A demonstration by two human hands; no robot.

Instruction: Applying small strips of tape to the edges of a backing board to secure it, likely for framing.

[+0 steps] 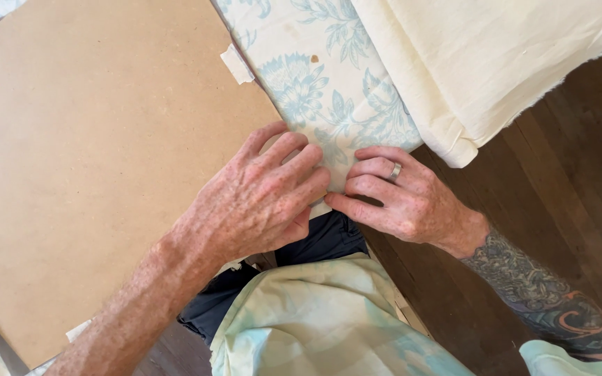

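My left hand (259, 198) lies flat on the corner of a brown hardboard panel (92, 160), fingers pressing the edge of a pale fabric with a light-blue flower print (315, 76). My right hand (398, 198), with a ring on one finger, pinches the same fabric edge right beside the left fingertips. The fabric is folded over the board's corner under both hands. A tattoo covers my right forearm.
A folded cream cloth (482, 63) lies over the printed fabric at the top right. Pieces of pale tape (237, 64) hold fabric to the board's edges. Dark wooden floor (559, 209) shows at the right. My pale-green shirt (315, 327) fills the bottom.
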